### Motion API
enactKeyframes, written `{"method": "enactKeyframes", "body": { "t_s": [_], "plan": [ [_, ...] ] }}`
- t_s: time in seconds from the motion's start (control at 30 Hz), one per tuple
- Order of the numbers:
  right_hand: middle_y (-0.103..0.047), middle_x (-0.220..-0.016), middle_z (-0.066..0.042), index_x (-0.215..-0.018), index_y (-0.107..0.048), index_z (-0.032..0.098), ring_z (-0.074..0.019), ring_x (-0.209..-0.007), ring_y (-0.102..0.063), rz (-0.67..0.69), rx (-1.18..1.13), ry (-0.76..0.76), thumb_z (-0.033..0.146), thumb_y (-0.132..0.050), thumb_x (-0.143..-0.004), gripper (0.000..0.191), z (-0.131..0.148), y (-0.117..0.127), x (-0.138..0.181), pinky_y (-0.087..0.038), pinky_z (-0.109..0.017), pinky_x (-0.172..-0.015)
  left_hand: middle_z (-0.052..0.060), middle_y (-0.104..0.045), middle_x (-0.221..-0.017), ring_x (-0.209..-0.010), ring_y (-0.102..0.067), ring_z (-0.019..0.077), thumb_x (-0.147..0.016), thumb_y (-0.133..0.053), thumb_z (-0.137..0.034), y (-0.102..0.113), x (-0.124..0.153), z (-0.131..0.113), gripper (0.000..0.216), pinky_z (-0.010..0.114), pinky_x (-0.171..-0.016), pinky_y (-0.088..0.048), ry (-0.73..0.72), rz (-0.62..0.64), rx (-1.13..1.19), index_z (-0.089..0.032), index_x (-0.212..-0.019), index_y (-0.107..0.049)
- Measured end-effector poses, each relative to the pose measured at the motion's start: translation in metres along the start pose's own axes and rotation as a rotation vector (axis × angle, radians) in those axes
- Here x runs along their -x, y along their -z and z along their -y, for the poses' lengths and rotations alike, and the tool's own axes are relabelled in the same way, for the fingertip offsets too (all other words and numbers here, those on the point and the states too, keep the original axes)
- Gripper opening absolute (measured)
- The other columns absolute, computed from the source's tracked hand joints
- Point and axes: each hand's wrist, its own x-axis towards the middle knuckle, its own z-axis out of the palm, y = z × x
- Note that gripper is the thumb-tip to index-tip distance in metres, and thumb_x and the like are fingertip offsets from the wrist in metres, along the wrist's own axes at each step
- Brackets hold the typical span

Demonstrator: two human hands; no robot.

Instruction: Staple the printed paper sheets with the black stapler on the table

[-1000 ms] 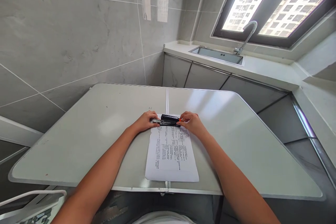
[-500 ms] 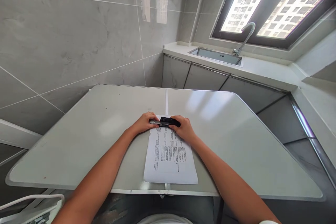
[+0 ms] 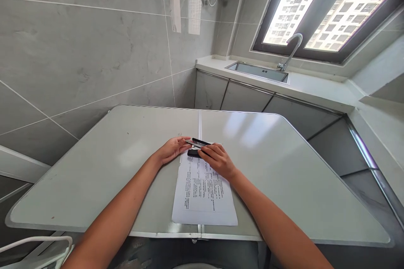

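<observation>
A black stapler is spread apart over the top of a printed paper sheet, its silvery inner strip showing between the dark halves. My right hand grips the stapler from the right, fingers wrapped around that end. At the other end, my left hand pinches the tip of the silvery strip between thumb and fingers. Beneath the stapler and my hands, the top of the sheet is partly hidden. Whether staples sit inside is too small to tell.
The sheet lies across the seam of a pale folding table. Behind the table runs a white counter with a sink and a curved faucet. A grey tiled wall stands to the left. Bottom left shows a white rail.
The stapler has gone from lying nearly closed to spread apart, with its inner strip exposed and tilted. My right hand has shifted its grip on it. The view has tipped slightly upward.
</observation>
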Motion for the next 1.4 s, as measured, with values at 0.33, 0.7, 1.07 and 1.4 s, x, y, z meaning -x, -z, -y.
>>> {"method": "enactKeyframes", "body": {
  "t_s": [0.33, 0.7, 1.07, 1.4],
  "plan": [
    [-0.076, -0.117, -0.004, -0.126, -0.067, 0.024, -0.0189, -0.104, -0.069, -0.194, 0.341, 0.323, 0.007, -0.061, -0.098, 0.033, 0.003, 0.002, -0.007, -0.057, -0.038, -0.094, 0.016, -0.069, -0.132, -0.135, -0.058, 0.0256, -0.1, -0.065, -0.026, 0.008, -0.005, 0.007, 0.026, 0.04, -0.128, -0.031, -0.002, 0.013, 0.167, -0.009, -0.118, -0.073],
    [-0.076, -0.096, -0.004, -0.105, -0.073, 0.025, -0.0215, -0.084, -0.068, -0.332, -0.282, -0.377, 0.024, -0.075, -0.086, 0.019, -0.006, 0.009, -0.006, -0.055, -0.037, -0.074, 0.017, -0.074, -0.116, -0.107, -0.073, 0.0202, -0.096, -0.066, -0.014, 0.02, -0.015, 0.01, 0.017, 0.036, -0.111, -0.053, -0.134, -0.361, 0.169, -0.008, -0.111, -0.07],
    [-0.072, -0.104, -0.007, -0.106, -0.072, 0.023, -0.024, -0.095, -0.064, 0.073, -0.46, -0.337, 0.047, -0.076, -0.087, 0.03, -0.014, 0.016, -0.007, -0.053, -0.04, -0.084, 0.009, -0.076, -0.085, -0.068, -0.067, 0.0161, -0.073, -0.089, -0.045, -0.005, -0.005, 0.004, 0.037, 0.028, -0.063, -0.053, -0.306, -0.25, -0.275, -0.015, -0.091, -0.077],
    [-0.074, -0.104, -0.005, -0.112, -0.072, 0.027, -0.0199, -0.089, -0.063, -0.22, -0.298, 0.023, 0.019, -0.064, -0.099, 0.017, 0.024, 0.004, -0.02, -0.055, -0.038, -0.079, 0.007, -0.072, -0.073, -0.065, -0.06, 0.0154, -0.073, -0.09, -0.043, -0.03, 0.009, -0.002, 0.03, 0.028, -0.058, -0.045, -0.327, -0.074, -0.434, -0.015, -0.079, -0.08]
  ]
}}
